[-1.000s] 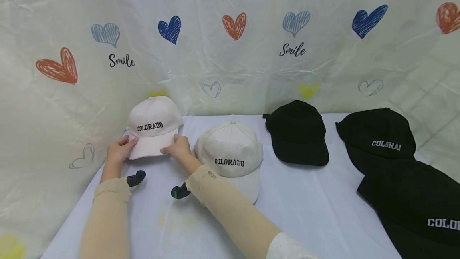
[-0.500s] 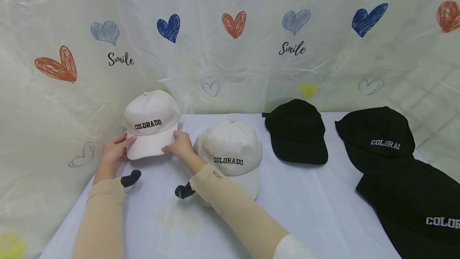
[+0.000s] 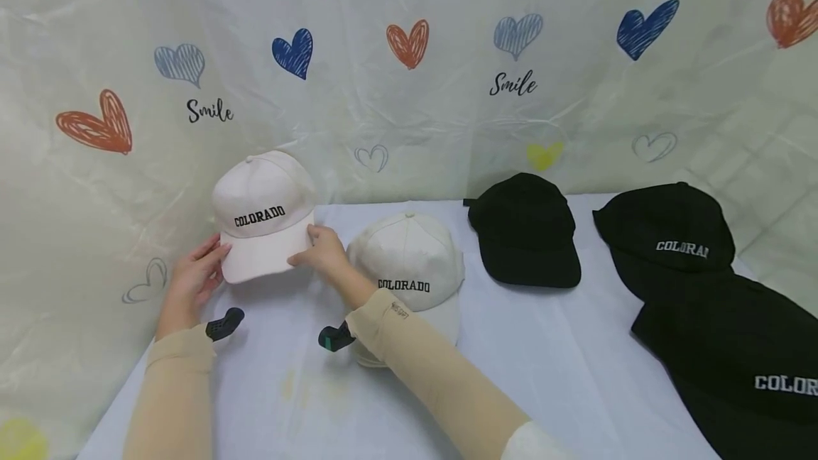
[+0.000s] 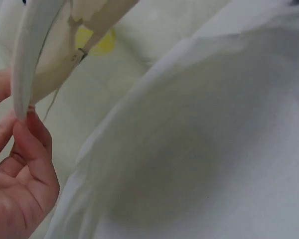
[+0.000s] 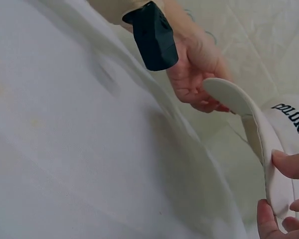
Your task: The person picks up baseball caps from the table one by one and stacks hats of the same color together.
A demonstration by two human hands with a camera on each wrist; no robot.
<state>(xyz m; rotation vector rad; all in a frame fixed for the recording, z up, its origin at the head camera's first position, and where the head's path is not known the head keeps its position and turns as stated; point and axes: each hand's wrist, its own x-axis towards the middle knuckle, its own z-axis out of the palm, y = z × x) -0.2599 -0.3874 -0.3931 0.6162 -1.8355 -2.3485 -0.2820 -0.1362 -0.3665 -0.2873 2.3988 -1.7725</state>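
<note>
A pale pinkish-white baseball cap (image 3: 265,190) with black COLORADO lettering is held up off the table at the left, brim toward me. My left hand (image 3: 192,279) pinches the left side of its brim, thumb on top. At the brim's right side my right hand (image 3: 324,255) grips the edge between thumb and fingers. In the left wrist view the left hand (image 4: 25,174) has its fingertips at the brim edge (image 4: 22,74). The right wrist view shows the right hand (image 5: 291,199) holding the near end of the brim. A cream COLORADO cap (image 3: 409,254) lies under my right forearm, partly hidden by it.
On the white-covered table (image 3: 537,368), a plain-fronted black cap (image 3: 524,233) sits toward the back. Two black lettered caps lie at the right: a back one (image 3: 671,233) overlapped by a nearer one (image 3: 722,353). Behind hangs a curtain (image 3: 447,112) printed with hearts.
Both hands have raised the pinkish-white cap off the table and moved it slightly left, toward me. The other caps have stayed in place while the head view has shifted a little.
</note>
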